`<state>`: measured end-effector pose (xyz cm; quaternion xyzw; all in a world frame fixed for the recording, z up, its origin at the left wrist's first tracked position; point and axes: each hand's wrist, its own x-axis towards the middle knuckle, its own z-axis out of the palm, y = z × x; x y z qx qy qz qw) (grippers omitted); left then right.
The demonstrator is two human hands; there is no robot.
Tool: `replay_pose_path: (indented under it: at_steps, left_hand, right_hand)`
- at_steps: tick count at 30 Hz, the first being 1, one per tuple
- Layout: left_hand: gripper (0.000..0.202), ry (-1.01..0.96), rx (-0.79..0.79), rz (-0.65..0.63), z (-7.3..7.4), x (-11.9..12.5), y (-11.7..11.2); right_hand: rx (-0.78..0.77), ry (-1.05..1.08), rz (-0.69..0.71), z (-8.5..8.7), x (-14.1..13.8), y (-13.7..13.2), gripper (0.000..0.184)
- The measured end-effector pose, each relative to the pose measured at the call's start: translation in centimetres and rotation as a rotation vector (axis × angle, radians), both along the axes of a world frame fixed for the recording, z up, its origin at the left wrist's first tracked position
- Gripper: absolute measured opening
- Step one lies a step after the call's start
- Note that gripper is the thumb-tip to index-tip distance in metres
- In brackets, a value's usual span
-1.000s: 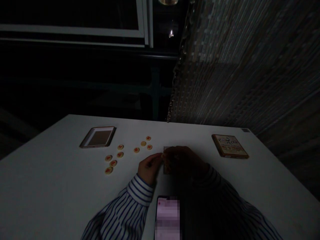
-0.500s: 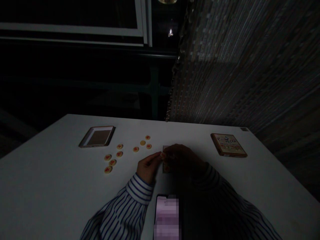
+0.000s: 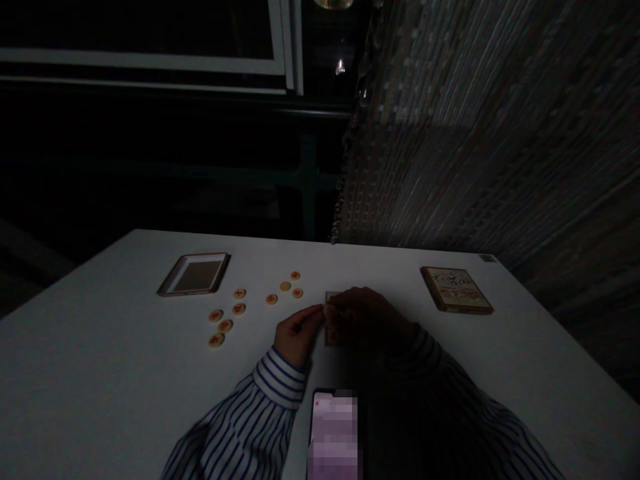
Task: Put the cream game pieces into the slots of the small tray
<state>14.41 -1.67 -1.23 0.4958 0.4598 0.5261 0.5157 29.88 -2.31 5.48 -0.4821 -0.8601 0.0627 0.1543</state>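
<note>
My left hand (image 3: 296, 333) and my right hand (image 3: 365, 315) meet at the middle of a white table (image 3: 100, 373). Both have fingers pinched together over a small dark box (image 3: 331, 319) that lies between them. The right hand is in deep shadow and hides most of the box. What the fingertips grip is too dark to name. Several round cream game discs with red marks lie to the left, one group (image 3: 225, 319) nearer me and another (image 3: 287, 287) farther back.
An open tray-like box lid (image 3: 195, 273) sits at the back left of the table. A printed game box (image 3: 457, 288) lies at the back right. A phone with a lit screen (image 3: 334, 433) rests near my chest. A beaded curtain (image 3: 475, 133) hangs behind the table.
Both hands stay together at the small box. The fingertips shifted slightly, and a pale disc seen between them half a second ago no longer shows.
</note>
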Motion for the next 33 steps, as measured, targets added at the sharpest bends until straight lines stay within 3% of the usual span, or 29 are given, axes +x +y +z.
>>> replay_pose_path:
  at_steps: [9,17,33]
  left_hand:
    - [0.021,0.294,0.195,0.036,-1.6,-0.2,0.2]
    - [0.019,0.498,0.364,0.022,-2.1,-0.4,0.3]
    - [0.020,0.559,0.385,-0.016,-2.5,-0.5,0.4]
  right_hand:
    - [-0.019,-0.041,-0.061,-0.4,1.4,0.2,0.025]
    - [-0.043,-0.112,-0.090,-0.1,2.4,0.1,0.027]
    - [-0.185,-0.208,-0.132,0.7,4.1,-0.2,0.024]
